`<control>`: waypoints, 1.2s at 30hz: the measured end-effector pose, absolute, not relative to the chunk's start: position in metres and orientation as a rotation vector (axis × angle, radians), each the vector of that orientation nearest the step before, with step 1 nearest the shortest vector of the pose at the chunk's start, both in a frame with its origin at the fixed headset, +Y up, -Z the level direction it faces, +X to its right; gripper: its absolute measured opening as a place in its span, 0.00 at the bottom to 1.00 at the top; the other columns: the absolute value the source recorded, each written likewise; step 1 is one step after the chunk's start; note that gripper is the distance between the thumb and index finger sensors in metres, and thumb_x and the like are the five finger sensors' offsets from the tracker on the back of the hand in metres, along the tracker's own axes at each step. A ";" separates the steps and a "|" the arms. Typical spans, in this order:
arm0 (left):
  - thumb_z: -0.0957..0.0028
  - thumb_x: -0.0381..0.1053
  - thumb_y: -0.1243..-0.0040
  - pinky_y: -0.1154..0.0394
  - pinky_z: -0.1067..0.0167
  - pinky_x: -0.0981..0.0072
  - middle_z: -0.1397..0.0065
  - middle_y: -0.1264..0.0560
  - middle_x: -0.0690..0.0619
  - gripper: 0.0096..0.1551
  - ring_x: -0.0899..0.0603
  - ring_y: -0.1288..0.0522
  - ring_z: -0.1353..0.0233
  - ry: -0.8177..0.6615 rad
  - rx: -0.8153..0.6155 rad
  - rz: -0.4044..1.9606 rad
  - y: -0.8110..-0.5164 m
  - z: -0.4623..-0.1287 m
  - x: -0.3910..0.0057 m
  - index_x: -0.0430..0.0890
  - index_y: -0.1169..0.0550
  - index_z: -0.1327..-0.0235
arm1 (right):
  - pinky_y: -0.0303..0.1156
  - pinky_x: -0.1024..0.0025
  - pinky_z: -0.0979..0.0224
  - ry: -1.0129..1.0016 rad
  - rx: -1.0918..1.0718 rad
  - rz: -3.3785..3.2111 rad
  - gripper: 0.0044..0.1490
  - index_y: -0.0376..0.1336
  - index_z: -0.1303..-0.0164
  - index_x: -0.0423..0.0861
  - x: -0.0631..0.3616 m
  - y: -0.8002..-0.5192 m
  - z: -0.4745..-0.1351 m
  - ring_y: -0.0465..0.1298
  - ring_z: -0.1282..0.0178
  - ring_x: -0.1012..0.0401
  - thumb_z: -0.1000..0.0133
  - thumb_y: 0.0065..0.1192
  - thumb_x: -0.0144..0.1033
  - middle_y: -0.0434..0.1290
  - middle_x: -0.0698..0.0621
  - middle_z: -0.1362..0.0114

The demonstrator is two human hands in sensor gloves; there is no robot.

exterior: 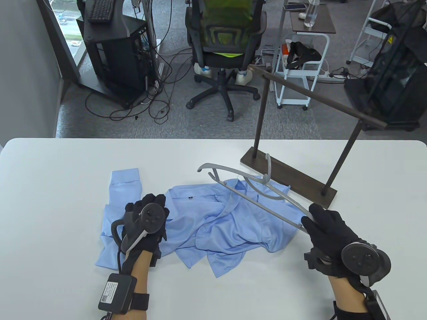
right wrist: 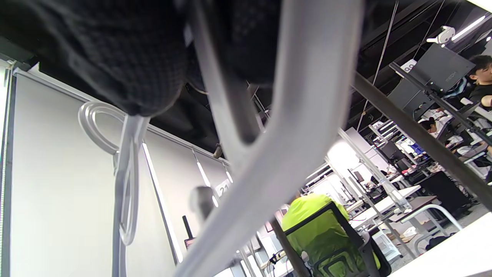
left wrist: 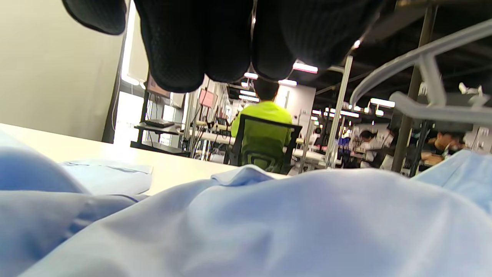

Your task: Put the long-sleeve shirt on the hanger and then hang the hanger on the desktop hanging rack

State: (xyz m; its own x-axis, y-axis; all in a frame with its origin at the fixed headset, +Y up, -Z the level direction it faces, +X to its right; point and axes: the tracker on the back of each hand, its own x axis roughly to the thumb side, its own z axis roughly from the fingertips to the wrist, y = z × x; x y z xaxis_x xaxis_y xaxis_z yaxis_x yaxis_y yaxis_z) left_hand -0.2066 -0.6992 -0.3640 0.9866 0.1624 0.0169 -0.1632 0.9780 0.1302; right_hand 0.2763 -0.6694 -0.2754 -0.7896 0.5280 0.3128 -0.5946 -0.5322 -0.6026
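A crumpled light blue long-sleeve shirt lies mid-table, one sleeve and cuff stretched to the left. Over the shirt's left part sits my left hand. In the left wrist view its fingers hover just above the shirt, gripping nothing. My right hand grips the right end of a grey plastic hanger, held tilted above the shirt's collar with its hook toward the rack. The right wrist view shows the fingers wrapped round the hanger. The dark desktop rack stands at the back right.
The rack's wooden base lies just behind the shirt and hanger. The white table ends at its far edge near the rack. Beyond it are an office chair with a seated person, a white cart and a black case.
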 end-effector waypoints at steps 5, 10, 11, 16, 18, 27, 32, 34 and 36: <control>0.48 0.52 0.38 0.42 0.29 0.28 0.19 0.36 0.46 0.34 0.34 0.28 0.24 -0.010 -0.029 0.107 -0.713 -0.401 -0.199 0.63 0.32 0.26 | 0.81 0.72 0.82 -0.906 0.137 2.299 0.30 0.78 0.49 0.53 0.275 -0.676 -0.278 0.82 0.75 0.59 0.60 0.83 0.52 0.80 0.49 0.55; 0.48 0.48 0.37 0.45 0.28 0.27 0.16 0.45 0.48 0.37 0.34 0.33 0.20 -0.024 -0.173 -0.009 -0.730 -0.425 -0.193 0.67 0.35 0.25 | 0.81 0.72 0.82 -0.878 0.145 2.304 0.30 0.78 0.50 0.53 0.275 -0.680 -0.283 0.82 0.75 0.59 0.60 0.83 0.52 0.80 0.49 0.55; 0.48 0.47 0.37 0.45 0.28 0.27 0.16 0.47 0.48 0.39 0.35 0.33 0.20 -0.021 -0.196 -0.009 -0.734 -0.428 -0.192 0.67 0.37 0.24 | 0.81 0.72 0.82 -0.870 0.146 2.304 0.30 0.78 0.50 0.53 0.275 -0.681 -0.284 0.82 0.75 0.59 0.60 0.83 0.52 0.80 0.49 0.55; 0.49 0.47 0.35 0.47 0.28 0.26 0.17 0.52 0.46 0.32 0.34 0.38 0.18 -0.019 -0.237 -0.072 -0.745 -0.434 -0.189 0.64 0.28 0.29 | 0.81 0.72 0.82 -0.852 0.152 2.297 0.30 0.78 0.50 0.53 0.274 -0.681 -0.284 0.82 0.75 0.59 0.60 0.83 0.53 0.80 0.49 0.55; 0.50 0.48 0.35 0.46 0.28 0.27 0.17 0.50 0.46 0.27 0.34 0.37 0.19 -0.016 -0.210 -0.083 -0.744 -0.433 -0.189 0.60 0.24 0.35 | 0.81 0.72 0.81 -0.848 0.150 2.298 0.30 0.78 0.50 0.53 0.274 -0.681 -0.284 0.82 0.75 0.59 0.60 0.83 0.53 0.80 0.49 0.55; 0.51 0.48 0.37 0.36 0.31 0.28 0.24 0.30 0.47 0.24 0.36 0.23 0.27 -0.035 -0.015 -0.013 -0.706 -0.415 -0.199 0.58 0.24 0.39 | 0.81 0.72 0.82 -0.816 0.179 2.214 0.30 0.78 0.51 0.53 0.282 -0.678 -0.283 0.82 0.76 0.59 0.61 0.83 0.54 0.81 0.49 0.56; 0.51 0.48 0.37 0.36 0.29 0.30 0.24 0.30 0.50 0.24 0.39 0.22 0.27 -0.106 0.207 0.058 -0.673 -0.379 -0.202 0.59 0.25 0.39 | 0.80 0.71 0.82 -0.741 0.226 2.121 0.30 0.79 0.51 0.52 0.295 -0.677 -0.285 0.82 0.76 0.59 0.61 0.83 0.54 0.81 0.49 0.56; 0.51 0.48 0.37 0.37 0.28 0.30 0.23 0.31 0.52 0.24 0.39 0.22 0.27 -0.161 0.291 0.141 -0.661 -0.355 -0.201 0.60 0.25 0.39 | 0.80 0.71 0.82 -0.698 0.283 2.093 0.30 0.79 0.52 0.52 0.299 -0.676 -0.286 0.82 0.76 0.58 0.61 0.83 0.54 0.81 0.49 0.56; 0.51 0.49 0.37 0.37 0.27 0.30 0.22 0.32 0.53 0.24 0.40 0.23 0.26 -0.203 0.349 0.175 -0.652 -0.333 -0.198 0.61 0.25 0.40 | 0.80 0.70 0.82 -0.660 0.323 2.071 0.30 0.79 0.52 0.52 0.299 -0.675 -0.286 0.82 0.76 0.58 0.61 0.83 0.54 0.81 0.49 0.56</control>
